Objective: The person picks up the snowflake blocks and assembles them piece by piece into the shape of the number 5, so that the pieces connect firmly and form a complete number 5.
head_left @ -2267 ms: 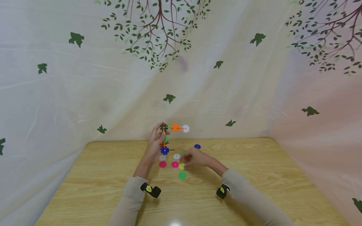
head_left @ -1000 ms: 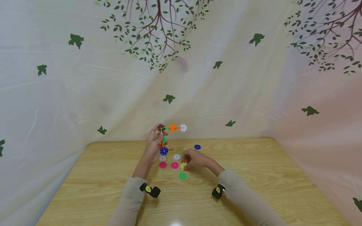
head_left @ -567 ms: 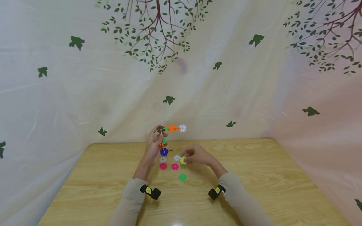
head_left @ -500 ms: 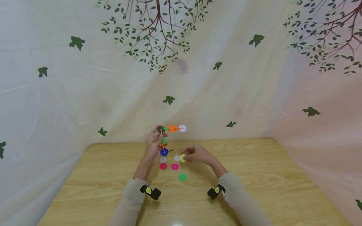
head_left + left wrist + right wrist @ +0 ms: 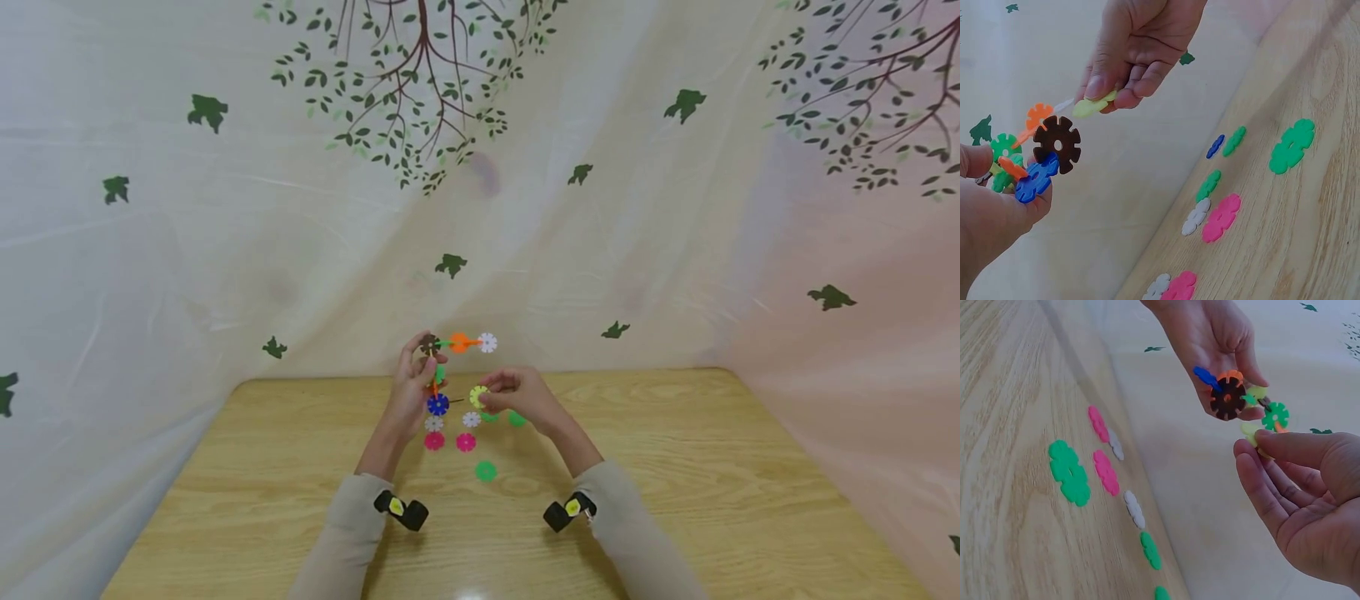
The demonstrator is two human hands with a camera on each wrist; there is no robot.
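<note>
My left hand (image 5: 407,396) grips a chain of slotted plastic snowflake discs above the table's far edge. A dark brown disc (image 5: 430,344) is at its upper corner, an orange disc (image 5: 459,342) and a white end disc (image 5: 487,342) stretch off to the right, and a blue disc (image 5: 438,405) hangs at the bottom. Another brown disc (image 5: 1044,150), edge-on in the head view, sticks out beside the blue one in the left wrist view. Between thumb and fingers my right hand (image 5: 531,400) pinches a yellow snowflake disc (image 5: 477,396), a short gap from the chain. Left fingers partly hide the chain's middle.
Loose discs lie on the wooden table (image 5: 300,500): two pink, including one pink disc (image 5: 466,442), two white, including one white disc (image 5: 471,420), and several green, including a nearer green disc (image 5: 486,472). A blue disc (image 5: 1215,147) lies farther back. A printed curtain (image 5: 337,250) hangs behind.
My right hand has taken the yellow disc from among the loose ones, lifted it and brought it back and left toward the chain. The left hand has barely moved.
</note>
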